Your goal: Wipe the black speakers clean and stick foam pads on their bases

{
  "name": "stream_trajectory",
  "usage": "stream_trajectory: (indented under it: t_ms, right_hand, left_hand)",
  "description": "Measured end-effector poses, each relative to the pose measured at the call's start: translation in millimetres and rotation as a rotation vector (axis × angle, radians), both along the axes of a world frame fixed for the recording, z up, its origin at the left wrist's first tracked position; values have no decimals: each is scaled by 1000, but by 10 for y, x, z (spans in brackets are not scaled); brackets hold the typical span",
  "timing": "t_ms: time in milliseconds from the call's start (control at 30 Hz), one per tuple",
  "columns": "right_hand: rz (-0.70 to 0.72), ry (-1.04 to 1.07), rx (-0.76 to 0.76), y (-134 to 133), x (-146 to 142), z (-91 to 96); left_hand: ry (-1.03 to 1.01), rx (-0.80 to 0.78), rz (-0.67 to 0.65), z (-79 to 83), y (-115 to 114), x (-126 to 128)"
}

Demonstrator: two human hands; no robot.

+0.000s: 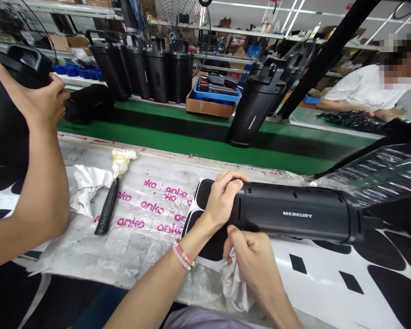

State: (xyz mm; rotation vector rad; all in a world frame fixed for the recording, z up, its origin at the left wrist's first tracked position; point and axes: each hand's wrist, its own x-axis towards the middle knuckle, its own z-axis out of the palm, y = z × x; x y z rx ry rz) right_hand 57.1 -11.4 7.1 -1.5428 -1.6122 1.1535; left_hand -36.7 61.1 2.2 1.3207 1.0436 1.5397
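A long black speaker housing (291, 214) marked MERKURY lies on its side on the bench in front of me. My left hand (224, 196), with a beaded bracelet at the wrist, has its fingers curled over the housing's left end. Just below that end, my right hand (255, 251) is closed around a crumpled white cloth (234, 283), its thumb and forefinger close to the housing's lower edge. Under the housing is a white sheet (277, 260) of black die-cut pads (297, 263). Part of the housing's left end is hidden by my left hand.
A hammer (108, 205) with a cloth-wrapped head and a white rag (89, 183) lie left. A co-worker's hand (43, 100) grips another black housing (7, 109). On the green conveyor (157, 128) stand several housings (256, 105) and a carton (208, 107). Another person (373, 91) works across it.
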Motion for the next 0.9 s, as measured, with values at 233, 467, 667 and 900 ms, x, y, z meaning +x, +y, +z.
stream_trajectory:
  t_ms: [233, 467, 667, 900]
  right_hand:
    - [69, -6, 60, -23, 63, -121]
    - [55, 106, 30, -38, 201, -88]
    - [7, 190, -76, 8, 159, -79]
    - [62, 281, -155, 31, 245, -82]
  left_hand:
    - [-23, -20, -5, -5, 5, 6]
    - [-27, -27, -1, -4, 2, 8]
    - [-28, -36, 8, -11, 13, 14]
    - [-33, -47, 8, -37, 11, 11]
